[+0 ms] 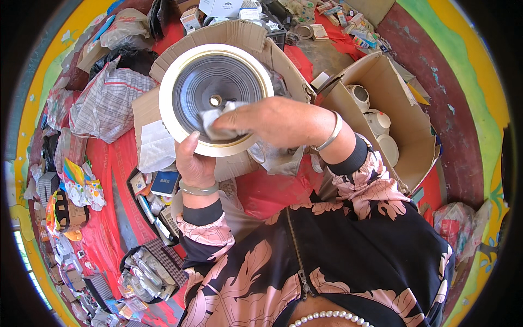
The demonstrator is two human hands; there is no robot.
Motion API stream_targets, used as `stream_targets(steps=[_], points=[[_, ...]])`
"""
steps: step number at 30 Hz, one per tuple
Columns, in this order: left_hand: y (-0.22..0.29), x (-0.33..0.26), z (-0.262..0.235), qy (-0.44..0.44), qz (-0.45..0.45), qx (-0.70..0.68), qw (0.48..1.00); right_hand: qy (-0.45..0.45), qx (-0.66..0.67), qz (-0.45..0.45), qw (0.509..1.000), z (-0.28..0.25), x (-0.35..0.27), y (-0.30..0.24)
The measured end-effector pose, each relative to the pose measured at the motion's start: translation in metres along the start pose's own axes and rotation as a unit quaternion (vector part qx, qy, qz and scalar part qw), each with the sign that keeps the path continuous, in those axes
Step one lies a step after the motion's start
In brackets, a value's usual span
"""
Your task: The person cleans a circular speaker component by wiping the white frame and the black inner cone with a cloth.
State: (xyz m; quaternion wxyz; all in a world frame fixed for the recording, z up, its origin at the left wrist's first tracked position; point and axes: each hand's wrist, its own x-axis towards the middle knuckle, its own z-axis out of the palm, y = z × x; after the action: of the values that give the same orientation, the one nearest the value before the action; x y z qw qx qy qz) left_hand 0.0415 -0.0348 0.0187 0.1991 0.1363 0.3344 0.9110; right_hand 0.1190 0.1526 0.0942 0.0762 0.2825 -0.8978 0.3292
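My left hand [195, 166] grips the lower rim of a round, wide vessel [185, 62], thumb lying over the edge. It has a broad cream rim and a dark grey inside with fine rings. A small pale ring sits at its middle; I cannot tell the vessel's exact kind. Pinched in my right hand [267, 121] is a crumpled whitish cloth [215, 121], pressed against the dark inside near that ring. Behind and below the vessel stands an open cardboard box [231, 32], its contents mostly hidden.
To the right, another open cardboard box [400, 117] holds several white cups or bowls [378, 122]. A plaid bag [106, 101] lies at the left. Trays of small goods [150, 272] rest on red cloth [111, 174]. More packages crowd the far side.
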Motion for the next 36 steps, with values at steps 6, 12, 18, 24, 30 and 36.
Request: stream_targets(steps=[6, 12, 18, 24, 30, 36], points=[[0.000, 0.000, 0.009, -0.023, 0.010, 0.032, 0.999, 0.222, -0.177, 0.009, 0.959, 0.000, 0.005, 0.040], [-0.008, -0.006, 0.017, -0.046, -0.023, 0.058, 0.997, 0.308, -0.115, 0.063, 0.942, 0.010, 0.023, 0.032], [-0.010, -0.005, 0.018, -0.040, -0.027, 0.047, 0.998, 0.215, 0.041, 0.026, 0.975, 0.018, 0.026, 0.021], [-0.007, -0.006, 0.017, -0.059, -0.021, 0.072, 0.995, -0.015, -0.106, 0.072, 0.992, -0.007, 0.002, 0.022], [-0.008, -0.004, 0.018, -0.055, -0.030, 0.070, 0.996, 0.305, -0.169, 0.102, 0.932, 0.003, 0.011, 0.038], [-0.010, -0.002, 0.023, -0.027, -0.034, 0.039, 0.998, 0.283, -0.052, 0.082, 0.954, 0.031, 0.028, 0.018]])
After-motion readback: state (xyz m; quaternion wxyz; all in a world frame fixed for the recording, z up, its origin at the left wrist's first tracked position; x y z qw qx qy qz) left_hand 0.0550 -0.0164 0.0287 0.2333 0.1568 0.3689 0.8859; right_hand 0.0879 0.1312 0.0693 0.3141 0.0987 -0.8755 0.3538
